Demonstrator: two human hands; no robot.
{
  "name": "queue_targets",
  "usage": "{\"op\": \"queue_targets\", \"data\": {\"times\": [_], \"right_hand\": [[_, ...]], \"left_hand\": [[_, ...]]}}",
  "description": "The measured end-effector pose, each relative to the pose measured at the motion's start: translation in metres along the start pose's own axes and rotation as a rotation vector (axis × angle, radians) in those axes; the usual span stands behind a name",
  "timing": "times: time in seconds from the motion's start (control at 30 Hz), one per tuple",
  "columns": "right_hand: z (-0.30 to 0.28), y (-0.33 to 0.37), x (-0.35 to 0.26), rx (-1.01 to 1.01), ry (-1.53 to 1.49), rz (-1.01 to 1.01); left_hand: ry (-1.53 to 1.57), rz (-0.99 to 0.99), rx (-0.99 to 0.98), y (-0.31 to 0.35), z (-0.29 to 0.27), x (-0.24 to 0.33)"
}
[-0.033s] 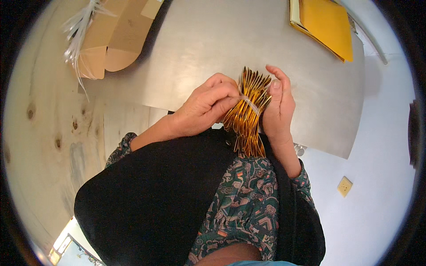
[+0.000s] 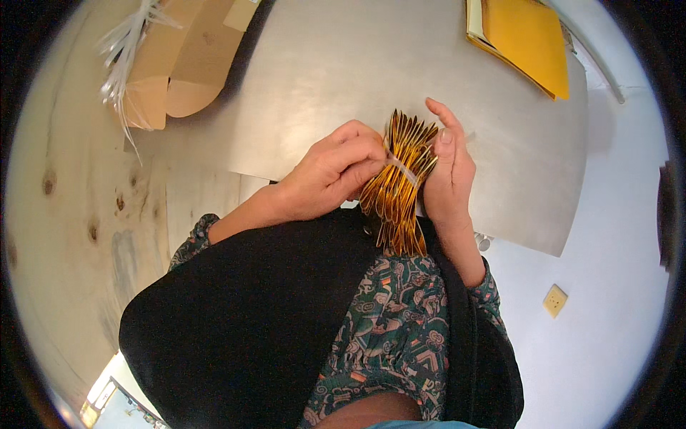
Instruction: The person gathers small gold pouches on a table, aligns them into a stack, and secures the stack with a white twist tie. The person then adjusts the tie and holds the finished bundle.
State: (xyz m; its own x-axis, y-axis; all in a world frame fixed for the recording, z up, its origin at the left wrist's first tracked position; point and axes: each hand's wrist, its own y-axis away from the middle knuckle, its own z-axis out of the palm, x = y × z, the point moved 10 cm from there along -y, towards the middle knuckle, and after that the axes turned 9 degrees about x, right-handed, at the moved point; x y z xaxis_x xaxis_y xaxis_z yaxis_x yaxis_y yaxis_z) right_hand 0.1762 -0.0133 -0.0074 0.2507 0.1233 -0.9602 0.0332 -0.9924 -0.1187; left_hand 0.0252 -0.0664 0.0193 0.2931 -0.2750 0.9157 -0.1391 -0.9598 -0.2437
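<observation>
The left hand [image 2: 332, 171] has its thumb and fingers closed together, pinching the narrow, translucent whitish strap [image 2: 404, 170] that runs around the middle of a fanned bundle of shiny gold-coloured flat pieces [image 2: 395, 189]. The bundle is between both hands in front of the person's chest, by the near edge of the smooth grey metal table [image 2: 321, 86]. The right hand [image 2: 450, 175] lies along the bundle's right side, index finger extended and thumb bent beside it, though whether its partly hidden fingers grip cannot be told.

Cardboard box [image 2: 204, 68] upper left, grey table [image 2: 343, 64], yellow sheets [image 2: 525, 44] upper right, socket plate [image 2: 554, 300]
</observation>
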Motion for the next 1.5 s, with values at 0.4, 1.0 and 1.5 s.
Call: {"op": "queue_targets", "data": {"times": [0.4,1.0,1.5], "right_hand": [[0.015,-0.001,-0.016,-0.3,0.087,-0.129],[0.017,0.025,0.037,-0.139,-0.685,0.64],[-0.006,0.014,0.002,-0.297,-0.132,0.042]], "left_hand": [[0.274,0.102,0.063,0.008,-0.009,0.013],[-0.174,0.223,-0.667,-0.006,0.05,0.049],[-0.048,0.209,-0.485,0.007,0.03,0.044]]}}
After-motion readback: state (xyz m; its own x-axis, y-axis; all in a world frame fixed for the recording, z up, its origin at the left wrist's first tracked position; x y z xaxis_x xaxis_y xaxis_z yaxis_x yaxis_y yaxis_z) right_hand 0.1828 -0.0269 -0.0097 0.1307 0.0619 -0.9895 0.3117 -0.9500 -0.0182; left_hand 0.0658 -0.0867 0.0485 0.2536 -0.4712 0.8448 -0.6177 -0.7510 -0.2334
